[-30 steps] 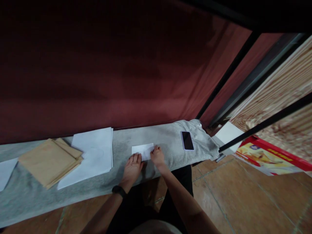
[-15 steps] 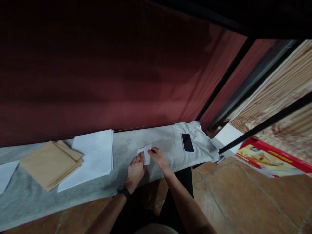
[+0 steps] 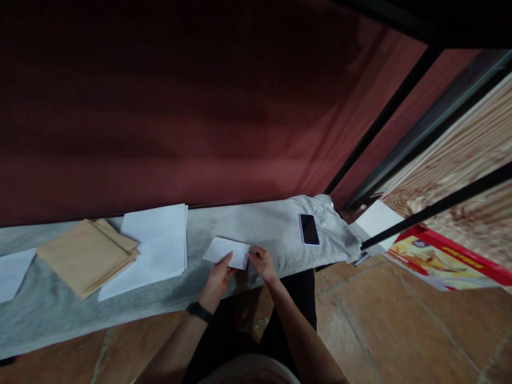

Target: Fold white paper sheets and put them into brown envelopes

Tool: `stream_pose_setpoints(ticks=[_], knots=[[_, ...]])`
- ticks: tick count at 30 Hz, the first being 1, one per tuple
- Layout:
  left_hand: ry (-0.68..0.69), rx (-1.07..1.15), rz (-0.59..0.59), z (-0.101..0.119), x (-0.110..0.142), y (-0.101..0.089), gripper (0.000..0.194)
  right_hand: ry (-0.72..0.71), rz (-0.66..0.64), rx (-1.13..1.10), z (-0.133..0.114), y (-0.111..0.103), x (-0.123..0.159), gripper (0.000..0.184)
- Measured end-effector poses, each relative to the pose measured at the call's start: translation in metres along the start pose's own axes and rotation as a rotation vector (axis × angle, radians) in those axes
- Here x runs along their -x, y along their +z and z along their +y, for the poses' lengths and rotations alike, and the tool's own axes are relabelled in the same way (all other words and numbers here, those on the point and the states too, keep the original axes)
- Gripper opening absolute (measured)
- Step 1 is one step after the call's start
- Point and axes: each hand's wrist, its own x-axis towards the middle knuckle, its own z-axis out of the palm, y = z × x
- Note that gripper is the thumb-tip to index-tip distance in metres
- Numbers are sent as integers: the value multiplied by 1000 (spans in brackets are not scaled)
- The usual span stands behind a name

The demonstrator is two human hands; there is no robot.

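Observation:
A small folded white paper (image 3: 227, 251) is held just above the grey cloth (image 3: 256, 226) that covers a low ledge. My left hand (image 3: 217, 281), with a dark band on its wrist, grips the paper's near edge from below. My right hand (image 3: 261, 262) pinches the paper's right end. Both hands are closed on it.
A stack of white sheets (image 3: 158, 246) lies left of the hands, with a pile of brown envelopes (image 3: 86, 255) further left and another white sheet (image 3: 14, 271) at the frame's edge. A black phone (image 3: 309, 229) rests on the cloth at right. A red wall stands behind; a red-and-yellow printed sheet (image 3: 438, 257) lies on the tiled floor.
The paper lay flat under both hands a second ago. It has since been turned and lifted off the cloth, and my left hand now grips its near edge.

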Motion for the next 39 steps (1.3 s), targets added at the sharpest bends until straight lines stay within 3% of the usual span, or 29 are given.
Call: stream_pose_setpoints(ticks=[9,14,18,21,24,27,33,36,39], knots=[[3,10,12,1,1,5,28,81,-62,28,-2,16,-1,21],[39,-58,62,8,7,-11,25,108,-10,161,-1,6,-3,19],[84,-197,107,16,13,-27,34,120,26,295,-1,-4,-1,20],[105,-300,132,21,18,-33,52,116,34,387,-3,-3,4,31],[185,-566,169,22,20,-38,62,81,30,552,-2,3,9,40],[253,-913,170,21,20,-42,57,33,45,661,2,9,11,42],[237,-1297,177,17,25,-48,50,-33,109,713,8,9,10,39],[463,-1415,211,12,26,-42,42,-97,147,733,8,14,12,37],[787,-1408,100,1,20,-21,44,-247,125,680,8,27,16,39]])
